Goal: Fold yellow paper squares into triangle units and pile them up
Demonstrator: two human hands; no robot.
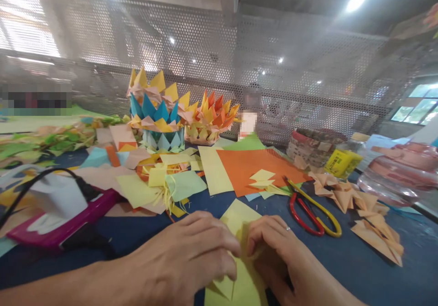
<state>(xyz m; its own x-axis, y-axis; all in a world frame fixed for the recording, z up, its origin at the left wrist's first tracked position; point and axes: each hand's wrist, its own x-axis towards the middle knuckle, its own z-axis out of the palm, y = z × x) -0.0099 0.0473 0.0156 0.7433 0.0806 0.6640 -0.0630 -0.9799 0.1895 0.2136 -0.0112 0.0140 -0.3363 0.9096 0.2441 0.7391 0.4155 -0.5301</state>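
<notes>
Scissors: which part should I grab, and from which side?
Probably the handle loops, coming from the near side with the right hand: they splay toward the person, while the narrow end points away over the orange sheet.

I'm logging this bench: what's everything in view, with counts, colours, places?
Yellow paper: uncounted, yellow, centre front
Scissors: one, red-and-yellow, right
Orange sheet: one, orange, centre
Folded pieces: several, peach, right
Spiked paper crafts: several, multicoloured, back
Loose paper: many, mixed, left and centre
Tool: one, magenta, left
Packet: one, yellow, right
Container: uncounted, translucent pink, right
Table: one, dark blue, below
Perforated screen: uncounted, grey, behind
Lights: several, white, overhead
Left hand: one, over yellow paper
Right hand: one, at yellow paper
</notes>
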